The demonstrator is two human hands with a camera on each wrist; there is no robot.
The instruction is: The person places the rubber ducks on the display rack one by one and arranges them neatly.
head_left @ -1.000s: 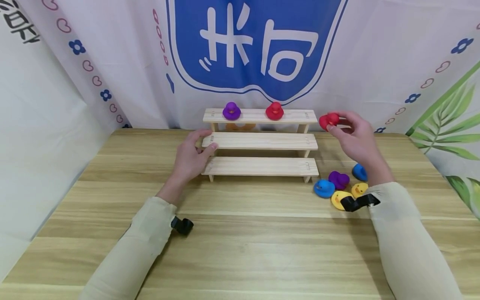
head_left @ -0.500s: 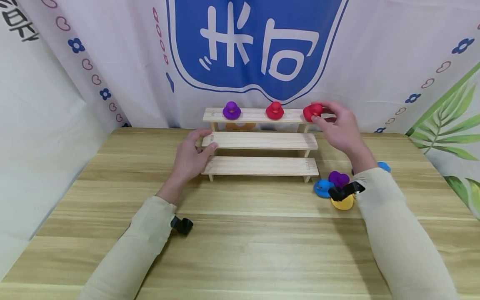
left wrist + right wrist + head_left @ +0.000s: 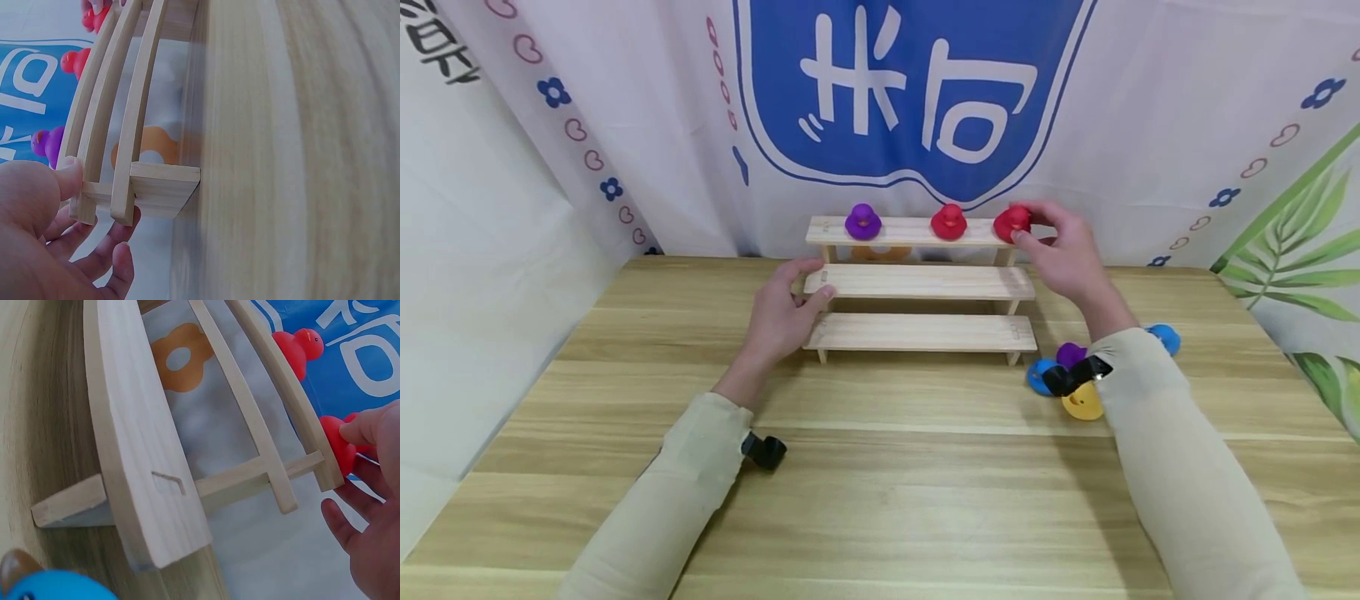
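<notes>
A three-step wooden display stand (image 3: 919,282) stands at the back of the table. My left hand (image 3: 784,310) grips the left end of its middle shelf; in the left wrist view the thumb (image 3: 70,177) lies on top with fingers below. At the right end of the top shelf, my right hand (image 3: 1063,254) pinches a red rubber duck (image 3: 1011,223). The right wrist view shows this red duck (image 3: 337,442) right at the shelf, thumb on its near side. Another red duck (image 3: 950,222) sits right of the shelf's middle, and a purple duck (image 3: 863,222) sits toward its left.
Right of the stand lie more rubber ducks: a blue one (image 3: 1042,377), a purple one (image 3: 1070,356), a yellow one (image 3: 1082,402) and another blue one (image 3: 1165,337), partly hidden by the right sleeve (image 3: 1150,400). A printed white cloth (image 3: 685,167) hangs behind the table.
My right hand has carried the red duck leftward from beside the stand to the right end of the top shelf. The left hand has stayed on the middle shelf.
</notes>
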